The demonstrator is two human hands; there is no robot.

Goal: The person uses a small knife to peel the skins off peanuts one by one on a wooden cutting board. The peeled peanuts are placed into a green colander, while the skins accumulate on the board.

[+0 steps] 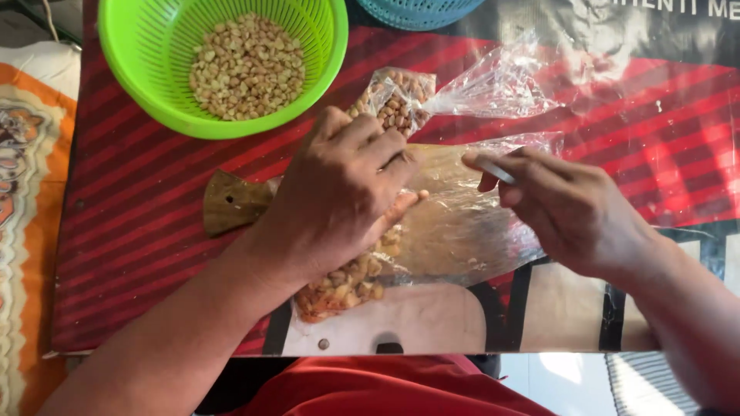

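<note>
the left hand (339, 204) lies palm-down, fingers curled and closed over the filled end of a clear plastic bag of peanuts (347, 281), pinning it near the middle of the table, just above the near edge. the right hand (566, 208) is pinched shut on a thin pale strip or stick (493, 169) held between thumb and forefinger, right at the bag's loose, empty upper part (462, 223); whether that strip is a tie or a tool cannot be told. under the bag lies a wooden board (231, 202), its handle sticking out toward the left edge. a second peanut bag (397, 100), neck gathered and trailing right, rests just beyond the left knuckles. a green colander (223, 58) holding loose peanuts sits at the far left corner, with a blue basket (420, 11) partly seen at the far edge. the risk, judging from this: the bag's mouth looks slack, so if the left hand's press eases, nuts could slide out onto the red striped cover (139, 192); one nut (324, 343) already lies loose by the near edge. thin film could also tear under a hard pinch.
</note>
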